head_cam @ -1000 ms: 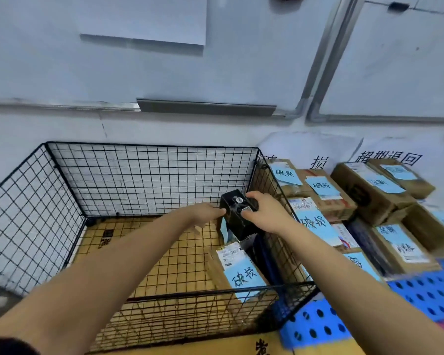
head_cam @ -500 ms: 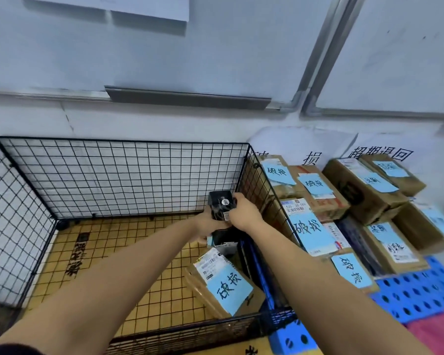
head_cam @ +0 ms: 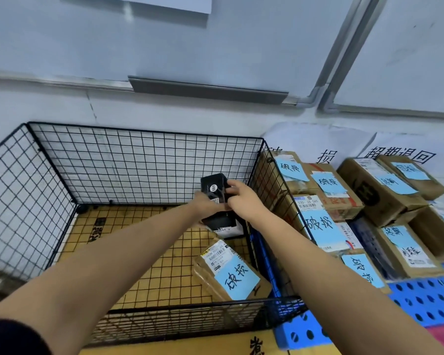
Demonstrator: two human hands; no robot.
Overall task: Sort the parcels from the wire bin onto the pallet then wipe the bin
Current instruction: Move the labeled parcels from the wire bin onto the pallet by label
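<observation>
- The wire bin (head_cam: 139, 165), black mesh, surrounds the fingers on all sides; its cardboard-lined floor lies well below them.
- The blue pallet (head_cam: 426, 301) sits to the right of the fingers, just outside the bin's right wall.
- A cluster of brown parcels (head_cam: 385, 190) with pale blue handwritten labels rests on the pallet, to the right of the fingers and beyond the mesh.
- One brown parcel (head_cam: 231, 275) with a blue label lies on the bin floor, below the fingers and nearer the person, close to the right wall.
- The black box (head_cam: 212, 184) is inside the bin near its right wall, raised off the floor, held between both hands with its upper end poking out above the fingers.
- The right hand (head_cam: 244, 198) grips the box from the right, its fingers (head_cam: 232, 184) curled over the upper edge.
- The left hand (head_cam: 205, 203) grips the box from the left, wrapped round its side and touching the right hand.
</observation>
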